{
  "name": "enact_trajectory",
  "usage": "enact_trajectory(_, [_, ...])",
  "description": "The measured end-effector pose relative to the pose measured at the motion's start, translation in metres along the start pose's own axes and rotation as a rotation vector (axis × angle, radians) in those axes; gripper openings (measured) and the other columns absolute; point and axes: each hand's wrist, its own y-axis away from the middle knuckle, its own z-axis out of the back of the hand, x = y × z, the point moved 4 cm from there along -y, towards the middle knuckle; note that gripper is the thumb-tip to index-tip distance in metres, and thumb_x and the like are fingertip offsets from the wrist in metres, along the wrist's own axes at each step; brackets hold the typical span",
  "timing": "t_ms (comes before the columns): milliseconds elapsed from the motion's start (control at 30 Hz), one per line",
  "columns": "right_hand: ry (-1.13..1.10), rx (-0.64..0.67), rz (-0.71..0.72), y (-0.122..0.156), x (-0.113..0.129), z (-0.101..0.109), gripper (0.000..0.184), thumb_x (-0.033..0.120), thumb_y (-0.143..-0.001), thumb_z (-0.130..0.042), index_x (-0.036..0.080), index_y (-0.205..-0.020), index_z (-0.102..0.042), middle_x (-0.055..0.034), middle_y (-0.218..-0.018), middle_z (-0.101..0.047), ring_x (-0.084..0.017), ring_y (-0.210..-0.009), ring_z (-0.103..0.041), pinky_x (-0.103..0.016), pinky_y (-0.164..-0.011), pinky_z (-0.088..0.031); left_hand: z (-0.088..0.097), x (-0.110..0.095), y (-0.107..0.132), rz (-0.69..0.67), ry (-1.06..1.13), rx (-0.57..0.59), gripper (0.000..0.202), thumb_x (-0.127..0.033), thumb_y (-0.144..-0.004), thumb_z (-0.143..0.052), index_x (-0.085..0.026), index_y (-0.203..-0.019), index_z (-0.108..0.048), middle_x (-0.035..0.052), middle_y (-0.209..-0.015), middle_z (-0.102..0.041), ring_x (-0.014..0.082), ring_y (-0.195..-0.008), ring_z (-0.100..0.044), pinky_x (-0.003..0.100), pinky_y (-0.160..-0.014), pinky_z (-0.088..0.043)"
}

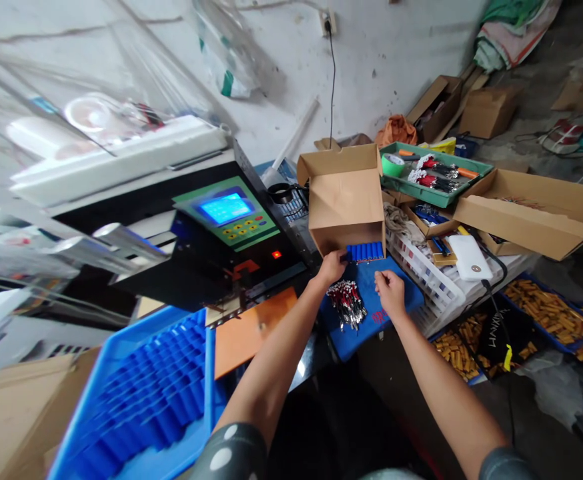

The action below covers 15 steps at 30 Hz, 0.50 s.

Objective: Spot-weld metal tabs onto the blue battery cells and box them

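Observation:
My left hand [332, 268] is closed at the left end of a row of blue cylindrical cells, a battery pack [366, 252], by the mouth of an open cardboard box [346, 200]. Its fingertips are partly hidden against the dark end of the row. My right hand [390, 291] is held over the blue work surface [346, 343], fingers curled together; whatever they may pinch is too small to make out. Between the hands lies a bundle of red and black wire leads [347, 303] with white connectors.
Left stands a machine with a lit blue screen [226, 209] and an orange board [251, 333]. A blue tray [206, 427] holds rows of blue cells. Right are a white basket [436, 297], a green tray [421, 190] with more leads, a white power bank [471, 258] and cardboard boxes.

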Motion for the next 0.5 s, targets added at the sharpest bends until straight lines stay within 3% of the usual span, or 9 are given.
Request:
enact_trajectory(100, [0.044,-0.005,0.018,-0.002,-0.003,0.0,0.036,0.051,-0.088,-0.055,0.019,-0.071,-0.057,0.0022,-0.051,-0.055,-0.014,-0.05,-0.052,-0.024,-0.054,-0.042,0.015,-0.008,0.014,-0.001,0.159,-0.049,0.031,-0.007,-0.08,-0.055,-0.011,-0.105,-0.072,0.0097,-0.099,-0.074,0.0249,-0.094,-0.068,0.034,-0.088,-0.051])
enact_trajectory(200, [0.085,0.016,0.028,-0.004,-0.006,-0.001,0.036,0.052,-0.088,-0.054,0.019,-0.074,-0.059,0.002,-0.052,-0.056,-0.015,-0.05,-0.054,-0.025,-0.056,-0.043,0.041,-0.019,0.05,-0.029,0.355,-0.147,0.032,-0.02,-0.083,-0.061,-0.01,-0.112,-0.069,0.0129,-0.11,-0.072,0.0254,-0.099,-0.068,0.037,-0.092,-0.052])
enact_trajectory(333, [0.176,0.054,0.076,-0.006,-0.005,-0.005,0.033,0.05,-0.086,-0.055,0.018,-0.078,-0.062,-0.0016,-0.062,-0.063,-0.017,-0.057,-0.058,-0.027,-0.061,-0.046,0.083,-0.026,0.134,-0.037,0.497,-0.259,0.041,-0.042,-0.086,-0.061,-0.014,-0.116,-0.068,0.012,-0.11,-0.072,0.0247,-0.101,-0.068,0.038,-0.094,-0.053])
enact_trajectory(500, [0.33,0.15,0.155,-0.007,0.007,-0.014,0.023,0.04,-0.081,-0.055,0.019,-0.079,-0.063,-0.0044,-0.076,-0.069,-0.02,-0.07,-0.062,-0.028,-0.069,-0.046,0.123,-0.004,0.247,0.046,0.342,-0.517,0.039,-0.047,-0.087,-0.061,-0.015,-0.107,-0.07,0.0104,-0.101,-0.075,0.0231,-0.093,-0.071,0.037,-0.089,-0.057])
